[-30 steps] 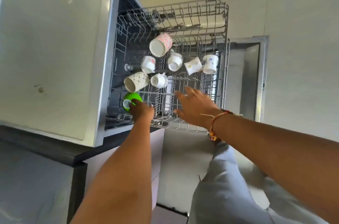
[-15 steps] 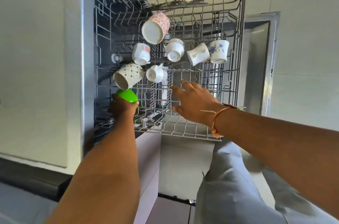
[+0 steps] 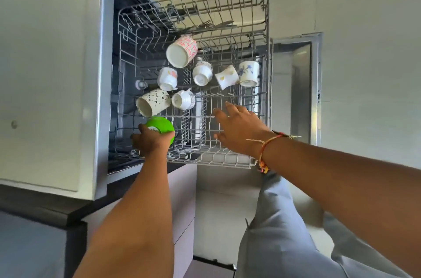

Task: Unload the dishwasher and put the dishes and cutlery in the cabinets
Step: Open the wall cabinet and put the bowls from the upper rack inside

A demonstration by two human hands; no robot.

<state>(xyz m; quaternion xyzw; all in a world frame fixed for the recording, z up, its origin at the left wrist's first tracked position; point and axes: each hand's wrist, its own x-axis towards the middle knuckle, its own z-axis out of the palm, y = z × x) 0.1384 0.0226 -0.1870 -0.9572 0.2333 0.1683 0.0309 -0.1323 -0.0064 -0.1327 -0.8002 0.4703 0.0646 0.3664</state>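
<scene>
Dishwasher rack [image 3: 227, 159], pulled out from the machine, sits under both of the person's outstretched arms, with grey trousers [image 3: 284, 232] showing nearest of all at the bottom of the view. The left hand [image 3: 151, 141] is at the rack's near left corner, fingers wrapped around a bright green cup [image 3: 162, 126] and pressed against its side. The right hand [image 3: 239, 128] hovers over the bare wire of the near right part of the rack, fingers spread and slightly curled, holding nothing; I cannot tell whether the fingertips touch the wire. A red-and-yellow thread bracelet [image 3: 264, 152] circles that wrist.

Just beyond the green cup lies a white cup with a dark diamond pattern [image 3: 153, 102], tipped on its side, and beside it a small white cup with a handle [image 3: 183, 100]. Further back a row of four stands mouth-down or tilted: a cup with an orange mark [image 3: 168, 78], a ribbed white cup [image 3: 202, 72], a leaning cup with a yellow spot [image 3: 226, 77], and a cup with blue flowers [image 3: 248, 72] touching it. Behind them a larger mug with pink flowers [image 3: 182, 52] lies tipped toward the viewer. At the far end, forks and knives [image 3: 214, 25] lie flat across the rack. The dishwasher's grey side panel [image 3: 45, 72] fills the left.
</scene>
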